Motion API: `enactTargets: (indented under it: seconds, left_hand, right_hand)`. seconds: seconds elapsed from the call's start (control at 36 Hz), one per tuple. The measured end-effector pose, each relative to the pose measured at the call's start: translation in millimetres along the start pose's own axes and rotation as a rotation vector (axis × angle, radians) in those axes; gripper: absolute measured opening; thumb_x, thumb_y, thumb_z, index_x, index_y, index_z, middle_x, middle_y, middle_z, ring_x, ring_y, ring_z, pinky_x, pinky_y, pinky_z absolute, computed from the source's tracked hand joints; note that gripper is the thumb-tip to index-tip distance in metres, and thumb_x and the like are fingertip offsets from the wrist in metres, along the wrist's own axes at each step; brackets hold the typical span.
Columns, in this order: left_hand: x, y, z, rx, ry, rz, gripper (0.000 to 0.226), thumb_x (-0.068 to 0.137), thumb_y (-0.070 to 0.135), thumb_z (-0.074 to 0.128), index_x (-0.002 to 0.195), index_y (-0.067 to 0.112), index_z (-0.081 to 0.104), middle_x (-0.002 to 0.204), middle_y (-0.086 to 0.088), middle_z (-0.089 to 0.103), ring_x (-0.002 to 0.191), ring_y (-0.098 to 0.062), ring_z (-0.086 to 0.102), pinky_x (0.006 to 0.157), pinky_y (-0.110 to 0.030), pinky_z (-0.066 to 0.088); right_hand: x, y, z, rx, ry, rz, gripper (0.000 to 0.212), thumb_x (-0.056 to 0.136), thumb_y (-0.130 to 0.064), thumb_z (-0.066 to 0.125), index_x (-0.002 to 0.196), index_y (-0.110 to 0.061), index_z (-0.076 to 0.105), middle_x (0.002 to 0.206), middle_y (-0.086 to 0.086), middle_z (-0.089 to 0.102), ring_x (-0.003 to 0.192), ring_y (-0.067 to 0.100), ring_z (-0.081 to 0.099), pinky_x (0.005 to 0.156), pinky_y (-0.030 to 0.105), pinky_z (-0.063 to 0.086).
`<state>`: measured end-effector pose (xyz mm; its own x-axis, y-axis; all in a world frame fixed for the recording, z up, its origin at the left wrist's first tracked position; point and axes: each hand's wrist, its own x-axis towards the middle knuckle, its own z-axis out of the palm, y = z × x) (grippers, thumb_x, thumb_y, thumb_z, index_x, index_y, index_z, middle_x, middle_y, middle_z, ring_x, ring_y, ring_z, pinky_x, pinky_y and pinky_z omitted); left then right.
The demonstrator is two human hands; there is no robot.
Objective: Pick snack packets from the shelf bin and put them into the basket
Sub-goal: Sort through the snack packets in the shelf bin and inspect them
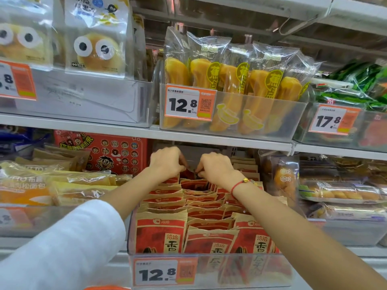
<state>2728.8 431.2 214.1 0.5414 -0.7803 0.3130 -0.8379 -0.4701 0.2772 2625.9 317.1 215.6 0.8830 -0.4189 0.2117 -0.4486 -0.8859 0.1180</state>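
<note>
Deep in the shelf bin (134,237), we judge our left hand (166,162) and right hand (215,167), both pinching one rear snack packet (191,171), should lift it straight up.

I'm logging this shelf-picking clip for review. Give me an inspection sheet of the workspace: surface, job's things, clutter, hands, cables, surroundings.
Surface: grey metal shelf, two tiers in view.
Job's things: red and kraft-paper snack packets packed upright in a clear plastic bin; basket not identifiable.
Clutter: nothing seen.
Hands: left hand and right hand both pinch packets at the bin's back row; red string bracelet on the right wrist.
Cables: nothing seen.
Surroundings: banana-shaped bread packs above, orange price tag reading 12.8.
</note>
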Motion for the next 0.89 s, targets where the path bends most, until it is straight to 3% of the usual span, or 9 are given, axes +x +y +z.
enactTargets:
  seconds: [0.19,0.39,0.61,0.75,0.89]
  left_hand:
    - [-8.5,-3.8,-7.6,-0.027,-0.064,0.007,0.034,0.095,0.029,0.058,0.129,0.028,0.061,0.121,0.003,0.066,0.112,-0.021,0.060,0.086,-0.035,0.048]
    - [-30.9,-1.4,-22.3,-0.104,-0.107,0.016,0.037,0.097,0.020,0.054,0.133,0.028,0.056,0.129,0.005,0.062,0.119,-0.016,0.058,0.095,-0.040,0.050]
    - [-79.4,28.1,-48.3,-0.331,-0.047,0.059,0.027,0.098,0.023,0.053,0.122,0.028,0.065,0.129,0.005,0.062,0.121,-0.014,0.056,0.103,-0.046,0.045]
    - [-127.9,58.5,-49.1,-0.270,0.058,0.100,0.024,0.097,0.035,0.053,0.118,0.033,0.066,0.121,0.014,0.065,0.110,-0.005,0.058,0.095,-0.034,0.048]
    - [-165.3,73.6,-26.2,-0.060,0.156,0.234,0.029,0.098,0.043,0.049,0.122,0.034,0.063,0.123,0.017,0.063,0.115,-0.004,0.055,0.089,-0.029,0.048]
  right_hand:
    - [-7.9,2.2,-21.1,0.056,-0.152,0.009,0.041,0.097,-0.034,0.054,0.132,-0.015,0.055,0.126,0.009,0.061,0.117,0.030,0.057,0.090,0.039,0.046]
    - [-42.4,9.3,-28.9,0.164,-0.219,-0.011,0.047,0.102,-0.034,0.042,0.148,-0.022,0.039,0.145,0.006,0.050,0.133,0.028,0.045,0.110,0.046,0.036]
    - [-93.0,24.5,-41.1,0.389,-0.156,0.015,0.037,0.103,-0.031,0.042,0.136,-0.023,0.055,0.144,0.002,0.052,0.133,0.024,0.046,0.110,0.047,0.037]
    - [-136.1,25.7,-38.9,0.594,0.019,0.022,0.028,0.101,-0.025,0.048,0.120,-0.023,0.068,0.126,-0.005,0.065,0.117,0.013,0.058,0.103,0.037,0.045]
    - [-171.3,20.3,-14.9,0.575,0.437,0.073,0.024,0.100,-0.026,0.049,0.111,-0.023,0.071,0.109,-0.012,0.069,0.096,0.001,0.056,0.083,0.023,0.045]
